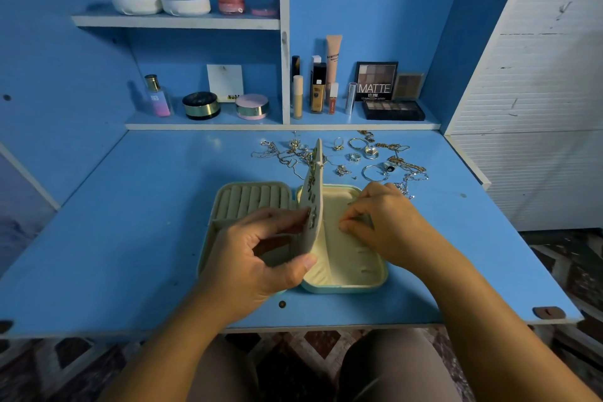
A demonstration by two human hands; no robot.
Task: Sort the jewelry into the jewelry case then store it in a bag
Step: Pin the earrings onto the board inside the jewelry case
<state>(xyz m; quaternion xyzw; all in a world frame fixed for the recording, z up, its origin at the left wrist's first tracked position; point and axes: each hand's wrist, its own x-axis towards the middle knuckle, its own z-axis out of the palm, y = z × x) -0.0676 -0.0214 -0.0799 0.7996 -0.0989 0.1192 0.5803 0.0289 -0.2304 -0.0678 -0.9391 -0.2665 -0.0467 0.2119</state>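
Jewelry case [375, 281] lies open on the blue desk [130, 238], both halves flat, directly under the fingers of both hands. Left hand [257, 258] grips the case's centre panel [315, 179] and holds it upright: thumb curled against the panel's near edge, the other fingers pressed on its left face, just beside small metal pieces fixed there. The ring rolls [254, 201] sit just beyond the left fingertips, in the left half. Right hand [388, 222] is over the cream-lined right half, fingertips bunched together and turned toward the panel. Whether they pinch a piece cannot be told; anything between them is too small to make out. Loose jewelry [368, 153], chains, rings and bangles, lies scattered on the desk beyond both sets of fingers, the closest chains just behind the right knuckles. An eyeshadow palette [375, 81] stands on the shelf farther back.
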